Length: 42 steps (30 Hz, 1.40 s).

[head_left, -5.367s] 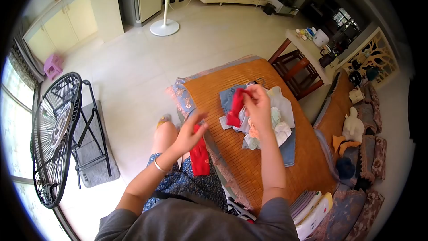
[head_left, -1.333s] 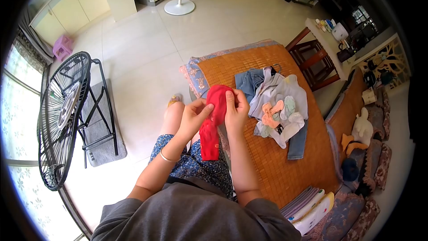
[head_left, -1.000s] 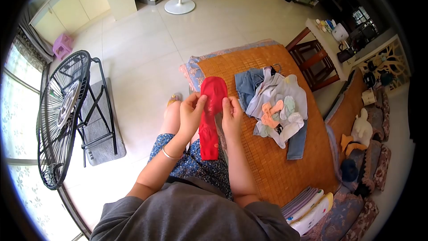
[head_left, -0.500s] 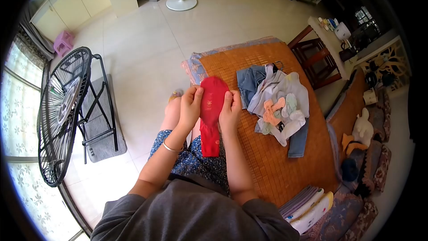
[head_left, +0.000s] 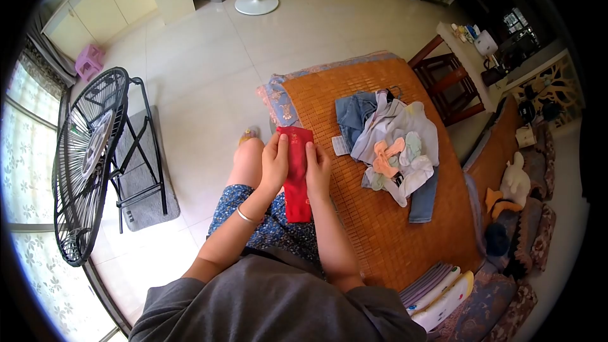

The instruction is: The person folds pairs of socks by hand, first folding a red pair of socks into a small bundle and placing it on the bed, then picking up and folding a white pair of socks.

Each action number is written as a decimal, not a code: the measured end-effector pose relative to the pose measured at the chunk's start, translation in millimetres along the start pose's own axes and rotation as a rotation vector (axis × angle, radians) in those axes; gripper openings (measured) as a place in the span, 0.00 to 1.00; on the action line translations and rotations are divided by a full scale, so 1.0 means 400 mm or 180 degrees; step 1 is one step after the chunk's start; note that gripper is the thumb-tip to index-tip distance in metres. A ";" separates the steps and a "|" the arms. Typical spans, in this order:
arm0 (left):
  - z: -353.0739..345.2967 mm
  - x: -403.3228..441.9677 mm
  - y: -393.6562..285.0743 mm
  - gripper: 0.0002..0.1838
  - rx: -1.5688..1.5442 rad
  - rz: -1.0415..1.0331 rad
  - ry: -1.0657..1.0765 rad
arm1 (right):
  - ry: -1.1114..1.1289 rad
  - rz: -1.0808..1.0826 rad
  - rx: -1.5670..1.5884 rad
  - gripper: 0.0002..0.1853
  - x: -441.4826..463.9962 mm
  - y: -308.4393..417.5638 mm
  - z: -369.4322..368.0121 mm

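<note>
A red sock [head_left: 296, 152] is stretched flat between my two hands above my lap, its far end folded over into a straight edge. My left hand [head_left: 275, 161] pinches its left side, thumb on top. At its right side my right hand [head_left: 318, 170] grips the edge, thumb uppermost. The lower part of the red cloth lies on my patterned shorts [head_left: 259, 225]; whether it is one piece or a second sock I cannot tell. To the right, a pile of clothes [head_left: 392, 126] with jeans, pale shirts and small peach and green pieces rests on the woven mat [head_left: 354, 215].
A black round chair [head_left: 95, 145] stands at the left on a grey rug [head_left: 149, 202]. Folded cloths [head_left: 443, 297] lie near the mat's lower right edge. Beyond the mat are a wooden chair [head_left: 446, 82], a fan base [head_left: 256, 4] and, at the right, a plush toy [head_left: 516, 177].
The far rounded end of the red sock has been folded down, so the piece between my hands is shorter. Earlier, my right hand was over the clothes pile; now both hands hold the sock.
</note>
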<state>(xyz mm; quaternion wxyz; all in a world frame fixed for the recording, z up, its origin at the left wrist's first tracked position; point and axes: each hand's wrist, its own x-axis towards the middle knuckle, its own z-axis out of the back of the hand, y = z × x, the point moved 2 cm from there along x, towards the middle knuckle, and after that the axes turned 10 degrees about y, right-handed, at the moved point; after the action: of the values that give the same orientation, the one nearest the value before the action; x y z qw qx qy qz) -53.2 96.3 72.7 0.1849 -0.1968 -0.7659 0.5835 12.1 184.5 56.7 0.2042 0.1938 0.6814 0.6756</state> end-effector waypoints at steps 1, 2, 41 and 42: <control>0.004 0.000 0.006 0.13 0.0177 -0.0038 -0.0056 | -0.0175 0.0126 -0.0091 0.15 -0.003 -0.002 -0.009; 0.009 0.000 0.012 0.14 0.0359 -0.0074 -0.0113 | -0.0350 0.0249 -0.0178 0.16 -0.007 -0.003 -0.013; 0.035 -0.024 0.104 0.14 -0.0932 0.1167 0.0259 | -0.0411 0.0068 -0.1320 0.14 0.016 -0.023 0.048; 0.027 -0.038 0.092 0.15 -0.1528 0.1564 0.0389 | -0.0418 0.0060 -0.1319 0.14 0.020 -0.038 0.052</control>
<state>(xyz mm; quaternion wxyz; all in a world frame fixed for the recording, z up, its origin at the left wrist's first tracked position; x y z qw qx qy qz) -42.5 88.4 33.6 0.0329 -0.4477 -0.7986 0.4010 16.6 206.2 41.1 0.2772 0.1977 0.5114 0.7890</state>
